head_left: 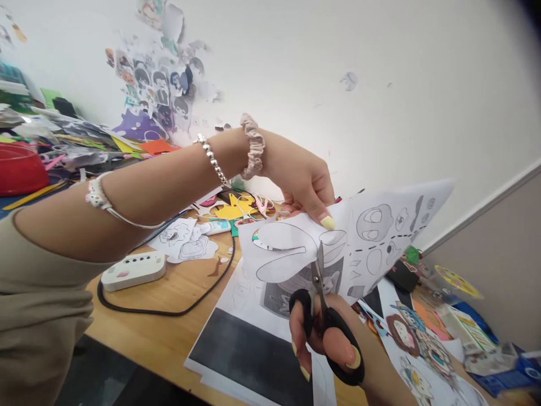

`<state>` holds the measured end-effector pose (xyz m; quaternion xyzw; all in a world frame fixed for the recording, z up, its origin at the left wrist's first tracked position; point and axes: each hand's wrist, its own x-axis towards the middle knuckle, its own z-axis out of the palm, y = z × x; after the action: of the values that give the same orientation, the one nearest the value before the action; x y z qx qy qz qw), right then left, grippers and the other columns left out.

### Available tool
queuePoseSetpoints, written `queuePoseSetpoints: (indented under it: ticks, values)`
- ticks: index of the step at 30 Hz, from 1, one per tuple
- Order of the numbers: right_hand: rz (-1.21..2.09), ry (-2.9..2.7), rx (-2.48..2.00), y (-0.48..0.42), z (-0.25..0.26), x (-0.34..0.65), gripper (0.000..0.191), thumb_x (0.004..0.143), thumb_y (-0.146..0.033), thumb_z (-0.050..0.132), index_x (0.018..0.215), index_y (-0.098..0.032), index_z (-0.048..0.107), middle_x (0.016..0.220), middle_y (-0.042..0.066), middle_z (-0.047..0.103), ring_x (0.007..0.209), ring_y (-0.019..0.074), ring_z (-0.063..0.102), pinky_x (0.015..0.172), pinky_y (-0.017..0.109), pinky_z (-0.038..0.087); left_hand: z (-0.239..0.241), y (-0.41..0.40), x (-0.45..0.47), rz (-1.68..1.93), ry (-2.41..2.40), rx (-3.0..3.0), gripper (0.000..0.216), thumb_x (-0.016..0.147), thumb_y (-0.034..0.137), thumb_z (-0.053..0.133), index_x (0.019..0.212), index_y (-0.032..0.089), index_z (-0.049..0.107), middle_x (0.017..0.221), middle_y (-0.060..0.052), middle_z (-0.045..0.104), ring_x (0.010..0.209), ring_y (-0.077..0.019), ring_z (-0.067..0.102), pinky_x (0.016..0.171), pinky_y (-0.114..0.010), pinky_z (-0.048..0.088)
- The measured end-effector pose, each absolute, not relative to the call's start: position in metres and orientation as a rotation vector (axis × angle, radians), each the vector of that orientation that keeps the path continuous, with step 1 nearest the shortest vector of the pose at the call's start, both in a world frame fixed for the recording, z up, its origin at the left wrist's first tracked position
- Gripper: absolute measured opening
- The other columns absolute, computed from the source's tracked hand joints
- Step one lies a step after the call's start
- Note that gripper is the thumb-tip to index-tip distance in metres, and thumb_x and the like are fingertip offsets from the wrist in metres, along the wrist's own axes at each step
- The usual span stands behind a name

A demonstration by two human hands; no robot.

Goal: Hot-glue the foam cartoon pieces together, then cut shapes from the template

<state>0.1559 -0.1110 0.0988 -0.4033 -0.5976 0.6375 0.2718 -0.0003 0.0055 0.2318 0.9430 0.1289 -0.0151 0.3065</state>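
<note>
My left hand (306, 180) pinches the top edge of a printed paper sheet (367, 254), thumb in front and fingers behind. Line drawings of rounded shapes cover the sheet, and part of its left side is cut away around a curved outline. In my right hand (308, 338) are black-handled scissors (318, 276), with thumb and fingers through the loops. Their blades point upward and meet the paper just below my left thumb, close to a leaf-like outline. Below the sheet lie printed papers with a large black rectangle (253, 349).
On the wooden table (147, 299) sit a white power strip (134, 270) with a black cord (181, 312), paper cut-outs (183, 239) and yellow paper scraps (236, 206). A red container (21, 168) stands at the left. Coloured drawings (422, 344) and a blue box (499, 366) are at the right.
</note>
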Motion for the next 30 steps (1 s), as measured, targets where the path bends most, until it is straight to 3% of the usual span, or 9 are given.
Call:
queuePoseSetpoints:
  ticks: [11,18,30]
  values:
    - [1.721,-1.617,-1.185,-0.115,0.110,0.155,0.069,0.035,-0.076,0.058,0.061,-0.012,0.054,0.046,0.001,0.051,0.036,0.0048,0.033,0.033,0.019,0.020,0.230,0.006,0.001,-0.033,0.309,2.465,0.027,0.079,0.024,0.051,0.055,0.013,0.053,0.044,0.005,0.040,0.041,-0.0043,0.038,0.039,-0.016,0.034]
    - [1.767,-1.567,-1.138,-0.115,0.108,0.153,0.067,0.038,-0.074,0.060,0.061,-0.011,0.054,0.047,0.000,0.051,0.039,0.0061,0.039,0.037,0.018,0.024,0.231,0.011,0.003,-0.095,0.263,2.441,0.031,0.077,0.037,0.052,0.062,0.010,0.056,0.047,0.004,0.045,0.044,-0.0041,0.043,0.042,-0.016,0.037]
    - [1.809,-1.505,-1.105,-0.114,0.106,0.154,0.068,0.034,-0.073,0.062,0.061,-0.011,0.053,0.047,0.001,0.051,0.040,0.0061,0.041,0.037,0.017,0.023,0.231,0.013,0.002,-0.111,0.268,2.410,0.027,0.077,0.035,0.052,0.065,0.010,0.057,0.050,0.004,0.046,0.044,-0.0036,0.043,0.042,-0.014,0.038]
